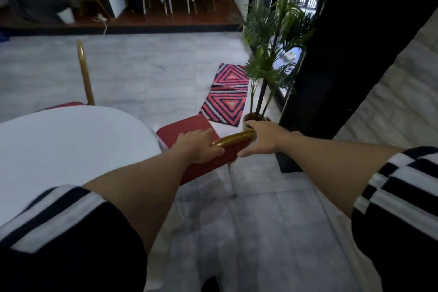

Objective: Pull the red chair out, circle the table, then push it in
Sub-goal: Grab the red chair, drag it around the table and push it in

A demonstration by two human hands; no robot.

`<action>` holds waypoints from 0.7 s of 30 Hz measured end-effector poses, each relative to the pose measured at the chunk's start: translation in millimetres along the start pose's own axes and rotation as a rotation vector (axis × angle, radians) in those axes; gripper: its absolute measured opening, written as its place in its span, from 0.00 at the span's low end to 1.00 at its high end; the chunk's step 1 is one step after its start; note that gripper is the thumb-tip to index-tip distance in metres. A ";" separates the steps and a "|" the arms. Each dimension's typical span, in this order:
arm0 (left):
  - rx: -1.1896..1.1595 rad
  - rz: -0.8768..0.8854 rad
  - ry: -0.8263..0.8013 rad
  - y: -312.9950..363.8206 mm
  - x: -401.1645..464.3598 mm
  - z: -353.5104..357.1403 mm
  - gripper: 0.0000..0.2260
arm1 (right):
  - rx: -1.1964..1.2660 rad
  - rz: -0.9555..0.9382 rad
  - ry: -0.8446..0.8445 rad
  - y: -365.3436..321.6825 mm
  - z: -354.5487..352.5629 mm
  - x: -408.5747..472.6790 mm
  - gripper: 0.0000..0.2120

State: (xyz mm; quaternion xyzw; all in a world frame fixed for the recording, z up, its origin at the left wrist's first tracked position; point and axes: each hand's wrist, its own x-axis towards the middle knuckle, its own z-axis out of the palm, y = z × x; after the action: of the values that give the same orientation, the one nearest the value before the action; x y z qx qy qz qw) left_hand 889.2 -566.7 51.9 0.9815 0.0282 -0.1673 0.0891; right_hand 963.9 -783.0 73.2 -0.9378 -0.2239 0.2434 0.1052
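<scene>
The red chair point(182, 131) with a gold frame stands at the right edge of the round white table point(66, 144), its seat partly under the tabletop. My left hand point(201, 147) grips the left end of the chair's gold top rail. My right hand point(263, 140) holds the right end of the same rail. Both arms are stretched forward.
A second red chair with a gold backrest point(84, 71) stands at the table's far side. A potted palm point(267, 59) and a patterned rug point(226, 95) lie just beyond the chair. A black pillar point(331, 66) rises at right. Grey tiled floor lies around.
</scene>
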 end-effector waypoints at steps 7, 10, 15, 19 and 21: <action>-0.041 -0.149 -0.104 -27.5 34.3 31.7 0.44 | -0.136 -0.165 -0.099 2.2 2.9 85.1 0.61; -0.095 -0.237 -0.124 -30.6 46.0 43.0 0.43 | -0.203 -0.283 -0.159 4.8 11.8 118.8 0.61; -0.198 -0.342 -0.149 -20.8 61.2 52.2 0.28 | -0.268 -0.446 -0.277 14.8 20.2 161.2 0.52; -0.268 -0.435 -0.181 -19.9 90.3 58.4 0.27 | -0.318 -0.532 -0.368 28.0 27.5 199.0 0.35; -0.273 -0.425 -0.206 -20.3 84.8 60.6 0.20 | -0.295 -0.545 -0.383 32.1 36.6 194.7 0.28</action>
State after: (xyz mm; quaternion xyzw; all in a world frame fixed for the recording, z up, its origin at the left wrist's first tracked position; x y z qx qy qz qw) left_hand 947.8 -555.8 -36.0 0.9103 0.2468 -0.2757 0.1856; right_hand 1109.4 -716.2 -47.8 -0.7861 -0.5142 0.3427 -0.0142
